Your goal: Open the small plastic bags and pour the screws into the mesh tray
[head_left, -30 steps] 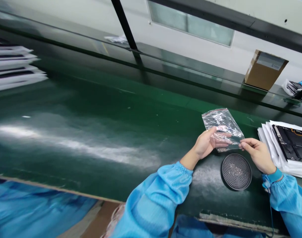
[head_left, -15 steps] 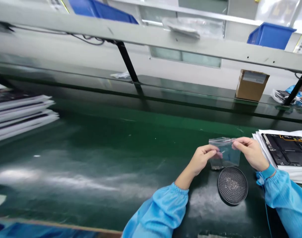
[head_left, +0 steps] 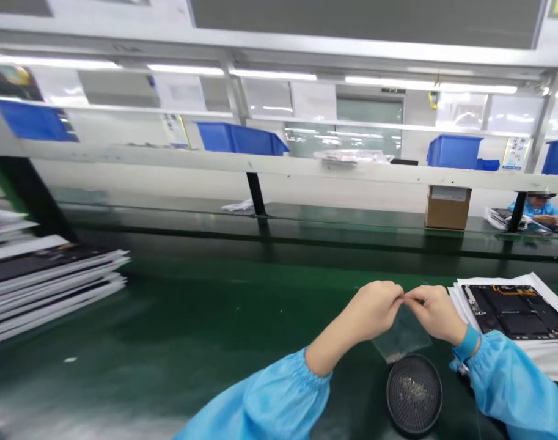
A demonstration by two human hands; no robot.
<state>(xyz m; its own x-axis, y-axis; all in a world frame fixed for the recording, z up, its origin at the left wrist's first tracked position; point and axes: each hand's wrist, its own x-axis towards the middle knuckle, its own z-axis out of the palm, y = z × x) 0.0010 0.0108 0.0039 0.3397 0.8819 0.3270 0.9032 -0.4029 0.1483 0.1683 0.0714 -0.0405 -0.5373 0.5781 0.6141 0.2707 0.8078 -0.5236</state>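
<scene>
A small clear zip bag (head_left: 401, 338) hangs from the fingers of both hands, tilted, with some tiny bits along its bottom edge. My left hand (head_left: 374, 307) pinches the top of the bag. Close against it, my right hand (head_left: 437, 313) pinches the same top edge, and the fingertips of the two hands meet. Just below the bag, a round black dish (head_left: 414, 415) with a dotted surface stands on the dark green table (head_left: 205, 360). Many tiny metallic pieces (head_left: 411, 388), too small to name, lie in the dish. A blue band circles my right wrist.
At right, a flat black device part (head_left: 519, 310) lies on white sheets. Layered white sheets and dark panels (head_left: 54, 269) are stacked at left. Behind stand a cardboard box (head_left: 447, 208) and a shelf rail with blue bins (head_left: 239, 138). Another person (head_left: 542, 211) sits at far right.
My hands have come together at the bag's top, where they were apart before. The bag now hangs tilted. The view has tipped upward, showing more shelving.
</scene>
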